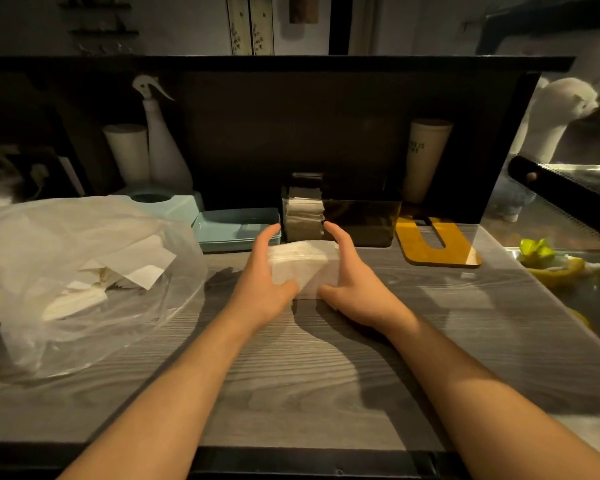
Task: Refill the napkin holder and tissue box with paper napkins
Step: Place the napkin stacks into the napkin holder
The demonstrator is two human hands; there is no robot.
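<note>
Bag (84,271): clear plastic, loose napkins inside — far left on the counter (309,375).
Left hand (262,277): gripping the napkin stack's left side.
Napkin stack (303,263): on the counter, before the holder (303,211).
Right hand (352,282): clasping its right side.
Tissue box (361,221): dark — beside the holder.

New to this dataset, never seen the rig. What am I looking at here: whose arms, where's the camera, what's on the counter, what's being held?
No machine here: a person works with bare hands. The single picture comes from a wide-angle camera worn on the head, looking forward and down, so both arms reach in from the bottom edge.

The left hand and right hand hold a stack of napkins between them, on or just above the grey counter. To the left lies a plastic bag with more napkins. Behind the stack stand a blue tray and a dark box. A yellow board lies to the right.
</note>
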